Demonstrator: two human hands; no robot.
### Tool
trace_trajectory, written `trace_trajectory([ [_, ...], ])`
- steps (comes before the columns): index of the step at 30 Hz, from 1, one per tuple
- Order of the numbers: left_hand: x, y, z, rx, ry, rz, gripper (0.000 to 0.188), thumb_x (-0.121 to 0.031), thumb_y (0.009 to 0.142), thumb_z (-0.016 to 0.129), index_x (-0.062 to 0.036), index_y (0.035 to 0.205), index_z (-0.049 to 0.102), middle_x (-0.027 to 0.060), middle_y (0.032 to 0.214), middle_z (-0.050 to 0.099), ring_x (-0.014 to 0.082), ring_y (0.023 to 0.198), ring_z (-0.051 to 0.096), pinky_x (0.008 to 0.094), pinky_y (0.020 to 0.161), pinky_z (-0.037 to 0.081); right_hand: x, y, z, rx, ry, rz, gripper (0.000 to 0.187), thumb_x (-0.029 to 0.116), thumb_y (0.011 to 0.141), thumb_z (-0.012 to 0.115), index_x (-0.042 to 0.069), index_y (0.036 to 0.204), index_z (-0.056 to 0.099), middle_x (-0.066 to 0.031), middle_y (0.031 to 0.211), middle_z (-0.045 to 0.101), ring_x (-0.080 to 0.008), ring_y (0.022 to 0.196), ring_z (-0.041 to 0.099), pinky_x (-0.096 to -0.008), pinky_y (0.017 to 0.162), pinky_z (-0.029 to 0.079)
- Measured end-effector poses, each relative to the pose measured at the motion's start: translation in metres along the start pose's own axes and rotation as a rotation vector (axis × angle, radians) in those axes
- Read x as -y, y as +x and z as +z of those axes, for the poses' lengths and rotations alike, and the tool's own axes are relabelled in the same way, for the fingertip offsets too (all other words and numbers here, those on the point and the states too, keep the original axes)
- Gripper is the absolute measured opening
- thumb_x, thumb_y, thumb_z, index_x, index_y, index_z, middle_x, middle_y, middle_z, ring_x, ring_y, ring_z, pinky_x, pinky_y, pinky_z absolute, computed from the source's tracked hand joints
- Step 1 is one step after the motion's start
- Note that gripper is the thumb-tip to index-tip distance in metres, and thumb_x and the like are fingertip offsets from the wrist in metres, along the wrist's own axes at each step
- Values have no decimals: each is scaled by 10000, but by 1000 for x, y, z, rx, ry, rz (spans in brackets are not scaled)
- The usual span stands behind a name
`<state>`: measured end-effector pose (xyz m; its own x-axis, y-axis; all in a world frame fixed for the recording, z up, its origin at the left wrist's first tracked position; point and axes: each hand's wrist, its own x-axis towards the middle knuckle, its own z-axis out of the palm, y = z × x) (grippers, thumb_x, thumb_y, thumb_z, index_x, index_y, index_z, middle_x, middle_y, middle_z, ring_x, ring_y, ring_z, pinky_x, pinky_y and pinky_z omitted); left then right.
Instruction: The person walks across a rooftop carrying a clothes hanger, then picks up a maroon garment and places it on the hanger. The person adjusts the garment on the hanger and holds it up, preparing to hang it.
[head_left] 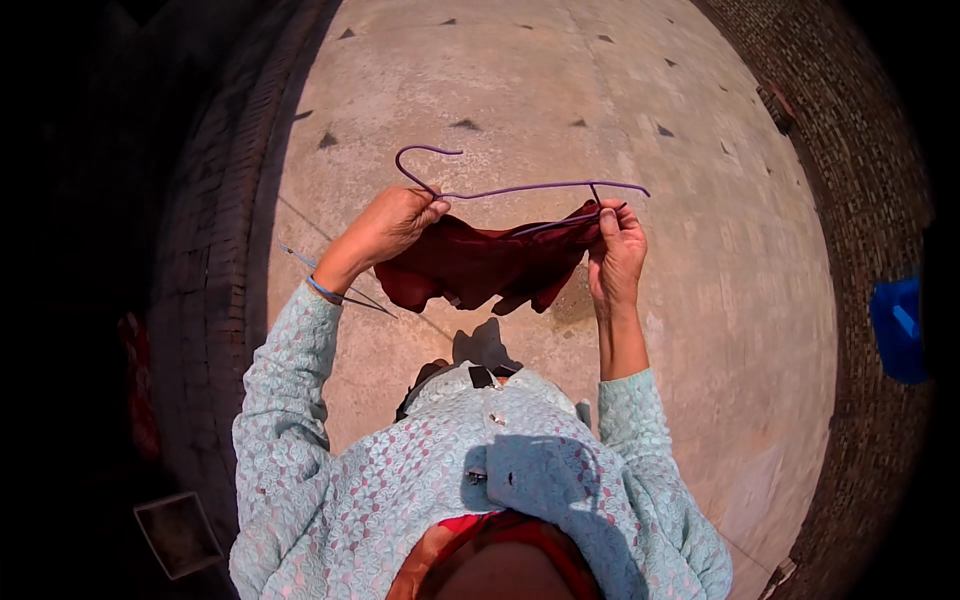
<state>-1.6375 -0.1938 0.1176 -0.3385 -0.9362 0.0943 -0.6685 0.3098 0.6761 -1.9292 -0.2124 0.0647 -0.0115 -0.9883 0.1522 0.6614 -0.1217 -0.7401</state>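
A purple wire hanger (530, 187) is held up in front of me, its hook pointing up and to the left. My left hand (400, 222) is closed round the hanger near the base of the hook, beside the cloth's left corner. From the hanger droops a dark red garment (490, 260); its exact kind is unclear. My right hand (618, 245) pinches the garment's upper right corner, by the hanger's right end, where a thin dark strap crosses the wire. A thin light blue hanger (328, 291) hangs across my left wrist.
Below lies a pale concrete floor (720, 330) with small dark triangular marks. Brick walls or paving border it at the left (215, 220) and right (850, 120). A blue object (898, 330) is at the far right. At lower left a square frame (180, 536) sits in shade.
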Motion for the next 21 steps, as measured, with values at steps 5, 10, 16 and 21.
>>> trace_trajectory([
  [5,15,-16,19,-95,-136,32,302,-176,930,467,47,727,475,165,674,476,251,578,416,343,573,385,4,-5,26,64,48,-61,146,79,866,609,34,995,558,-46,905,620,-117,797,604,-238,723,501],
  [10,16,-9,23,-93,-212,-83,381,-244,959,426,20,690,482,32,630,450,130,607,390,275,583,374,27,-6,52,102,-45,-91,185,73,863,609,26,1033,553,-50,921,622,-118,826,610,-255,751,512],
  [16,27,-21,47,-59,-308,-132,499,-370,966,387,22,696,538,59,653,550,156,640,507,303,634,429,29,4,62,107,70,-60,174,65,868,596,15,1032,563,-76,930,633,-134,819,621,-260,731,529],
  [21,42,-19,74,-88,-450,-88,535,-434,963,375,15,785,605,20,657,501,130,666,464,288,640,418,41,13,70,45,14,-82,148,39,864,594,4,1006,574,-77,891,639,-126,771,618,-250,703,529],
])
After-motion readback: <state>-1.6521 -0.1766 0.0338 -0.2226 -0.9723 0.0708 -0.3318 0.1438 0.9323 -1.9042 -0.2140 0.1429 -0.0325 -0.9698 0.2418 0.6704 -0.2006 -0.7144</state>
